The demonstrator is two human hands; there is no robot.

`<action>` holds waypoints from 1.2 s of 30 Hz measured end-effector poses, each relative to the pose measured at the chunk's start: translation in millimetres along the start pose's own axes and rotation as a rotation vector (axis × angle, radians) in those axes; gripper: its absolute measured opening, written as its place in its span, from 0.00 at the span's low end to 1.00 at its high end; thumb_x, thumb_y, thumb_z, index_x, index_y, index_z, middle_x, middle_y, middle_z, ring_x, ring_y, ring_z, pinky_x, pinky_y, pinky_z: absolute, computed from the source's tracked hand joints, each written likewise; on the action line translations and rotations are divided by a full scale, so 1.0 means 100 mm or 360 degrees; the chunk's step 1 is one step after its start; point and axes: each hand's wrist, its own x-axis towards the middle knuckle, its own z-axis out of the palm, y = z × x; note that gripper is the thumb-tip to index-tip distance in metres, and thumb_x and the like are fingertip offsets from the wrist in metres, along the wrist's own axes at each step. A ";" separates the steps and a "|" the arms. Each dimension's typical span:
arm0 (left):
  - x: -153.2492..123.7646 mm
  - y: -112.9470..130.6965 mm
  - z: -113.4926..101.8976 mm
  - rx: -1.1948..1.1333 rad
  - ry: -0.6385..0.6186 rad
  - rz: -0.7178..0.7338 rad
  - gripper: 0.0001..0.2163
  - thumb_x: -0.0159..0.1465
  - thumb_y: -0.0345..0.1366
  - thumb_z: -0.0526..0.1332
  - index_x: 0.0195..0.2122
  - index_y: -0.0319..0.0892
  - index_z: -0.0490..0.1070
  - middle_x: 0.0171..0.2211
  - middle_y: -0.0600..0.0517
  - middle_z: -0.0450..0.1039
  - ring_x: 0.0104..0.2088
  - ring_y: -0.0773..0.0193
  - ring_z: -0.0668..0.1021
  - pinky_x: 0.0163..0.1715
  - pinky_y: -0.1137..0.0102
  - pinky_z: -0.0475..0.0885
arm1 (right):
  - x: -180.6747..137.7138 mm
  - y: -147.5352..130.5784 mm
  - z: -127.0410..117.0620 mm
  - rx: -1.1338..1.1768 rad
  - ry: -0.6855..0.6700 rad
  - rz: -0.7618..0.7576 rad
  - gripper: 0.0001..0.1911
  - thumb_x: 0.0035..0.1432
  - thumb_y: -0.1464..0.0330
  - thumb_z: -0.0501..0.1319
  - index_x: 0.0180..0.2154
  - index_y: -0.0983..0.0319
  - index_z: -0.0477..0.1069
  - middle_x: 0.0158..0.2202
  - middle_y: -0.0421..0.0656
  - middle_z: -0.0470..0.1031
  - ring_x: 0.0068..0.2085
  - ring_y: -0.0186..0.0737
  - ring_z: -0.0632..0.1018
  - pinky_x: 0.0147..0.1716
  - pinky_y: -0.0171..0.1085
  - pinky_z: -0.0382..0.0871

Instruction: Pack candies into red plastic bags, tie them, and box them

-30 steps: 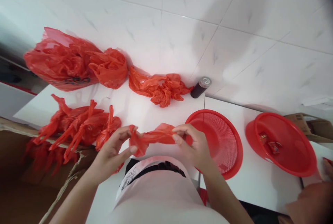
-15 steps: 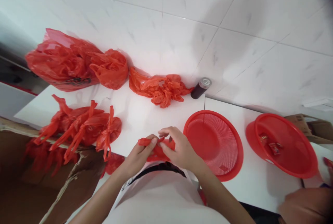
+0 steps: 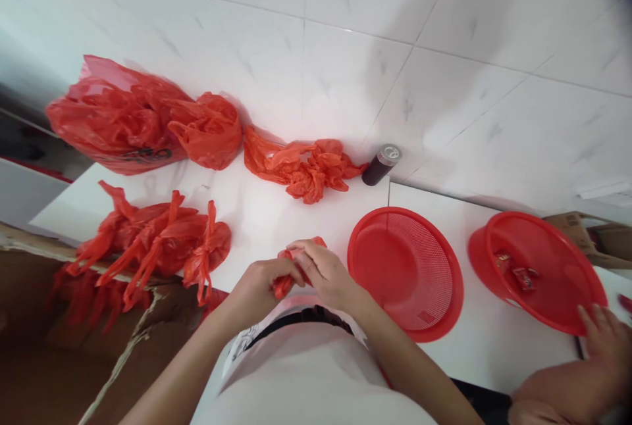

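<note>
Close to my body, at the near edge of the white table (image 3: 276,214), both my hands are closed on one small red plastic bag (image 3: 284,283). My left hand (image 3: 261,283) pinches its lower part. My right hand (image 3: 323,274) covers its top, fingers curled over it, and most of the bag is hidden between them. An empty red mesh basket (image 3: 409,274) stands just right of my right hand.
Several tied red bags (image 3: 162,241) lie at the left table edge above a cardboard box (image 3: 99,346). Larger red bags (image 3: 123,116) and a crumpled one (image 3: 306,168) lie along the tiled wall by a dark bottle (image 3: 379,165). Another person's hand (image 3: 605,339) touches a red basin (image 3: 538,267).
My hands have come together, bunching the stretched-out bag into a small bundle nearer my body. The other person's hand has come up to the red basin's rim.
</note>
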 end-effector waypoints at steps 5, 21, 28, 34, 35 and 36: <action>0.03 -0.14 0.13 0.0100 0.0606 0.0187 0.10 0.57 0.26 0.53 0.34 0.44 0.72 0.37 0.51 0.76 0.36 0.63 0.77 0.36 0.70 0.71 | 0.03 0.21 0.14 0.0370 -0.0187 0.0308 0.17 0.68 0.62 0.46 0.54 0.57 0.64 0.24 0.34 0.70 0.25 0.32 0.73 0.33 0.34 0.69; -0.39 -0.60 -0.09 -0.0041 0.0447 -0.0094 0.15 0.68 0.42 0.52 0.37 0.44 0.78 0.38 0.47 0.78 0.40 0.58 0.78 0.45 0.66 0.70 | -0.04 0.63 -0.42 0.0184 0.0722 0.0504 0.18 0.62 0.55 0.53 0.25 0.58 0.57 0.25 0.36 0.63 0.30 0.36 0.70 0.36 0.37 0.70; -0.30 -0.48 0.14 -0.0337 0.0429 0.0072 0.14 0.69 0.41 0.52 0.39 0.46 0.78 0.53 0.45 0.67 0.58 0.56 0.67 0.57 0.63 0.64 | -0.06 0.62 -0.19 0.0110 0.0709 0.0514 0.13 0.64 0.56 0.49 0.32 0.56 0.57 0.31 0.38 0.67 0.33 0.36 0.71 0.35 0.37 0.68; -0.18 -0.44 0.31 -0.0408 0.0524 0.0182 0.17 0.69 0.43 0.49 0.51 0.47 0.73 0.57 0.44 0.64 0.58 0.56 0.67 0.56 0.60 0.65 | -0.21 0.60 0.17 0.0025 0.0300 0.0547 0.16 0.50 0.60 0.65 0.33 0.56 0.58 0.26 0.33 0.65 0.26 0.34 0.67 0.25 0.34 0.60; -0.16 -0.48 0.34 -0.0359 0.0569 0.0150 0.17 0.69 0.43 0.49 0.51 0.48 0.73 0.55 0.44 0.65 0.56 0.57 0.69 0.55 0.61 0.67 | -0.22 0.61 0.22 0.0033 0.0251 0.0571 0.16 0.50 0.61 0.64 0.31 0.56 0.57 0.25 0.32 0.63 0.25 0.33 0.65 0.25 0.33 0.58; -0.16 -0.52 0.37 -0.0307 0.0633 0.0109 0.17 0.69 0.44 0.49 0.51 0.47 0.73 0.52 0.45 0.68 0.52 0.58 0.72 0.53 0.62 0.68 | -0.23 0.61 0.26 0.0067 0.0224 0.0594 0.16 0.51 0.61 0.63 0.30 0.57 0.55 0.24 0.31 0.60 0.24 0.32 0.63 0.24 0.32 0.57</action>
